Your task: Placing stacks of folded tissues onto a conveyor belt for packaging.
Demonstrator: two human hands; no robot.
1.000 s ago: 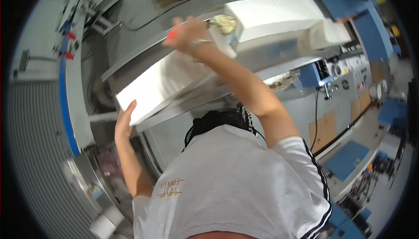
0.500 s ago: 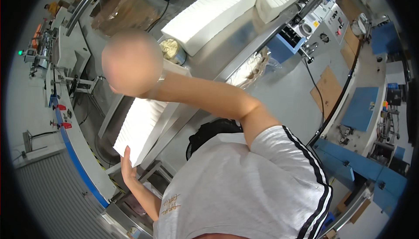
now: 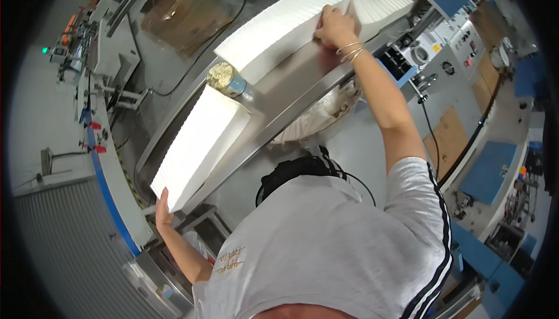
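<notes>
Presently the person has both hands at the white stacks on a long metal trough (image 3: 291, 83), one well to each side of a round tin (image 3: 226, 78) with a pale, crumpled-looking top. To the left of the tin, its inner end just beside it, lies the near stack (image 3: 201, 132) of thin white sheets; at that stack's outer end, the farthest from the tin, the left hand (image 3: 165, 209) sets its thumb against the end — the other fingers are largely hidden, so how firmly it holds cannot be told. To the right of the tin, a longer white stack (image 3: 291, 16) runs away from it, and beyond that, farther from the tin, sits a short white stack (image 3: 381, 5). Where these two meet, the right hand (image 3: 339, 27) rests with fingers bent against the white sides — whether it pinches any sheets cannot be told. Well beyond the tin, brown cardboard (image 3: 189, 16) lies under clear plastic; nearer the person than the tin, a plastic bag (image 3: 317, 118) shows below the trough's edge.
</notes>
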